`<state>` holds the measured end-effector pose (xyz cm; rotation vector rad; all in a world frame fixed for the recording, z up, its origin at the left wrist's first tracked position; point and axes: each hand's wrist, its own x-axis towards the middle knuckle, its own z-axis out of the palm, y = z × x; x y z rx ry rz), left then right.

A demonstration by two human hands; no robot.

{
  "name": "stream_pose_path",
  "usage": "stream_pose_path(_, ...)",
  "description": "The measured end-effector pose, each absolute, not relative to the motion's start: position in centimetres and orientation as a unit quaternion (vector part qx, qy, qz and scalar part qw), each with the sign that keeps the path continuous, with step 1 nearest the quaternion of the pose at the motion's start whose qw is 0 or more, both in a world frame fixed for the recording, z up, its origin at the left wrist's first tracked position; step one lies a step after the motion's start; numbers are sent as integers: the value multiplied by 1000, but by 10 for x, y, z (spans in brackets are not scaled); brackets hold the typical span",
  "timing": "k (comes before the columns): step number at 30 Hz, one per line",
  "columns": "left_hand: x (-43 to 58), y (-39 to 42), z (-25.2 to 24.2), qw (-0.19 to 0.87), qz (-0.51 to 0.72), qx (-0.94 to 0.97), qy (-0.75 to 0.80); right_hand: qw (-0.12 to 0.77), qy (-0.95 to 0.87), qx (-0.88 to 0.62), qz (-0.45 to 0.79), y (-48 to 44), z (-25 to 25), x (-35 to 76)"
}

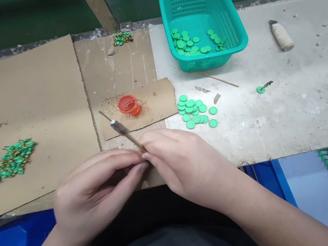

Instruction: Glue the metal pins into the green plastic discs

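Observation:
My right hand (182, 164) is closed around a thin wooden stick with a metal tip (119, 127), which points left toward a small orange cup (128, 105). My left hand (96, 191) is just below it, fingers pinched together against the right fingertips; what it holds is hidden. A loose pile of green discs (195, 112) lies on the grey table just beyond my right hand. More green discs sit in a teal basket (230, 8) farther back.
Cardboard sheets (46, 95) cover the left of the table, with a heap of small green pieces (15, 159) and a smaller heap (122, 37). A wrapped roll (281, 35), a thin stick (218, 79), and a single disc on a pin (262, 88) lie at right. Blue bins border the front.

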<state>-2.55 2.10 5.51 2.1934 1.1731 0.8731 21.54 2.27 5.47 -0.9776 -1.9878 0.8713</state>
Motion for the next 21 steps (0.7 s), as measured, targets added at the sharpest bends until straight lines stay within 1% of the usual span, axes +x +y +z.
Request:
stream_pose_path(5, -22, 23, 57, 263, 326, 805, 421, 404, -759, -389, 331, 19, 54, 217)
stream_pose_path(9, -21, 24, 59, 310, 332, 772, 445, 489, -687, -431, 322, 4, 58, 225)
stream_pose_path(11, -20, 25, 63, 361, 343, 720, 484, 515, -630, -469, 342, -5, 59, 229)
stream_pose_path(15, -22, 28, 79, 483, 349, 613, 518, 507, -572, -509, 395, -15, 53, 232)
stream_pose_path(21, -30, 27, 109, 562, 356, 572, 479, 483, -576, -531, 391, -16, 45, 231)
